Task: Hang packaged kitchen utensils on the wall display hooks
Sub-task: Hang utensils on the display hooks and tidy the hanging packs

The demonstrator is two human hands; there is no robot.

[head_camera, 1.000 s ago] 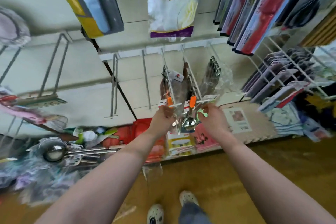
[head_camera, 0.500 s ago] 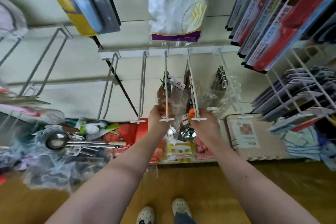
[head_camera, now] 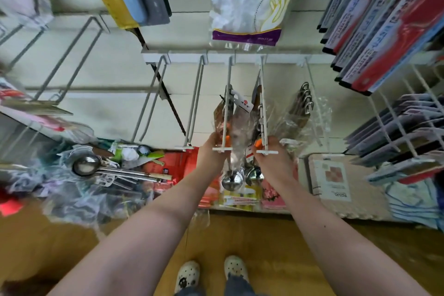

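Two packaged ladles [head_camera: 231, 179] held up at white wall hooks [head_camera: 227, 103].
Left hand [head_camera: 212, 151] grips one pack under a hook tip; right hand [head_camera: 274, 163] grips the other at the neighbouring hook tip.

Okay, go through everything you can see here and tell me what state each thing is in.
left hand: grips a bagged ladle at a hook tip
right hand: grips a second ladle at the next hook tip
empty hook: nothing hung on it
glove pack: hanging on the wall
loose ladle: lying on the pile, left
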